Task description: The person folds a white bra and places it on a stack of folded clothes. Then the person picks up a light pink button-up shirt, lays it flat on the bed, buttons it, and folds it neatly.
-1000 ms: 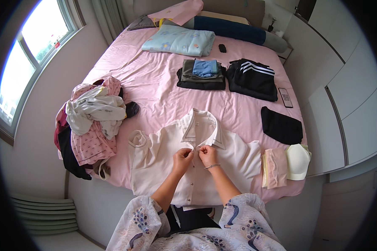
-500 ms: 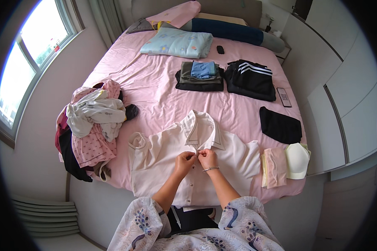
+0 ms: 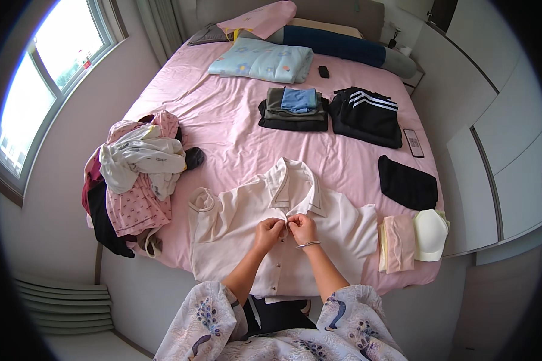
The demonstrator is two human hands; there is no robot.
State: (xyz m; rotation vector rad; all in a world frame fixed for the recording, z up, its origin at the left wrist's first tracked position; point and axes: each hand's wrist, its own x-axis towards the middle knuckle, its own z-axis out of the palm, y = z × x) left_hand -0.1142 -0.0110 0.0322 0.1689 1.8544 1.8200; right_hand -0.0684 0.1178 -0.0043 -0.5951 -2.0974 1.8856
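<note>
A cream short-sleeved shirt [image 3: 337, 240] with dark trim along its collar lies spread face up at the near edge of the bed, collar pointing away from me. My left hand [image 3: 268, 233] pinches the front placket just below the collar. Close beside it, my right hand [image 3: 301, 229], with a bracelet at the wrist, pinches the same placket from the other side. The fingertips almost meet, and whatever button lies between them is hidden. Further down the placket, small buttons [image 3: 277, 265] show.
A loose heap of clothes [image 3: 140, 174] lies at the left. Folded dark clothes [image 3: 367, 120] and a folded stack with a blue piece on top [image 3: 299, 100] sit farther back. At right are a phone [image 3: 413, 143], folded black cloth [image 3: 408, 182], a pink folded garment [image 3: 398, 243] and a cream bra [image 3: 431, 236].
The whole view has shifted slightly, so the scene sits a little farther right. Both hands keep pinching the shirt's placket at the same spot, with only slight finger movement.
</note>
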